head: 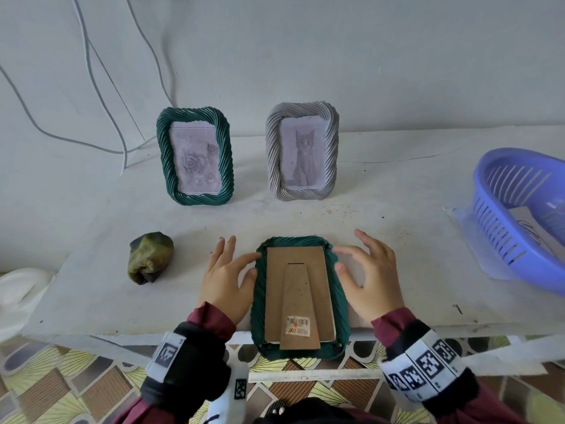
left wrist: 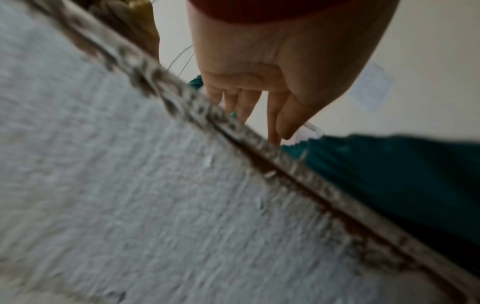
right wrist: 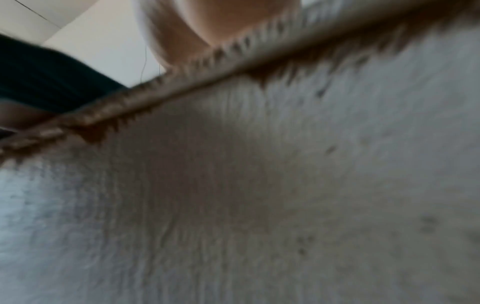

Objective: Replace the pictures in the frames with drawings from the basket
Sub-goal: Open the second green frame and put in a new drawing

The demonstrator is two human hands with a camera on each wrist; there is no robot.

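Observation:
A dark green twisted-rope frame point(head: 339, 304) lies face down at the table's front edge, its lower end hanging past it. Its brown cardboard back point(head: 276, 289) with a folded stand and a barcode sticker faces up. My left hand point(head: 253, 264) touches the frame's upper left side with spread fingers. My right hand point(head: 337, 258) touches the upper right side the same way. The left wrist view shows my left hand point(left wrist: 278, 135) with straight fingers beside the green frame point(left wrist: 389, 174). A purple basket point(head: 489, 191) at the right holds a paper drawing point(head: 532, 231).
Two frames stand at the back of the table point(head: 397, 209): a green frame point(head: 224, 154) with a rose drawing and a grey frame point(head: 273, 154) with a cat picture. An olive crumpled lump point(head: 149, 261) lies left of my left hand. Cables hang on the wall.

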